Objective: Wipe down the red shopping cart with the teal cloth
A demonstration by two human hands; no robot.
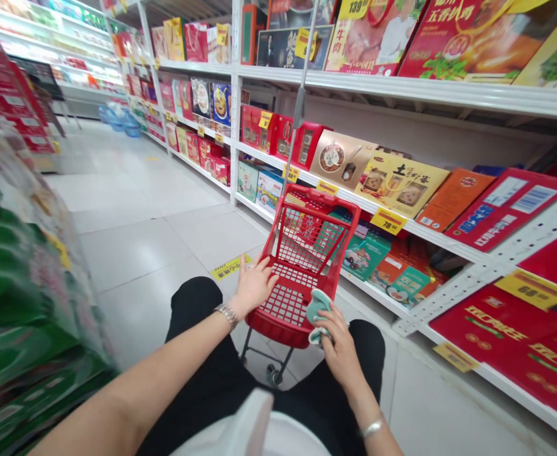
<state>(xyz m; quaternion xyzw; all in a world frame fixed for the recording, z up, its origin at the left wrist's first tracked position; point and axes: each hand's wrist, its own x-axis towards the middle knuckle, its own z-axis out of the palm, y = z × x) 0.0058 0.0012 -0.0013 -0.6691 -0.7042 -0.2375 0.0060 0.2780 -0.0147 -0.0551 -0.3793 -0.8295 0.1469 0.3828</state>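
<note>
A small red shopping cart [291, 271] with a grid-like plastic basket stands between my knees. My left hand [255, 285], a metal watch on its wrist, rests on the cart's left rim with its fingers spread. On the other side, my right hand [336, 335] is closed around a light green cloth [319, 305] at the cart's right front corner. Part of the cloth bunches under the fingers. A thin pole [299, 107] rises from behind the cart's back. The wheels [273, 373] show below the basket.
White shelves [416, 95] with boxed goods and yellow price tags line the right side. Green packages [26, 316] are stacked close on the left. A tiled aisle [130, 209] runs forward to blue water bottles [125, 120]. A yellow floor sticker [227, 267] lies left of the cart.
</note>
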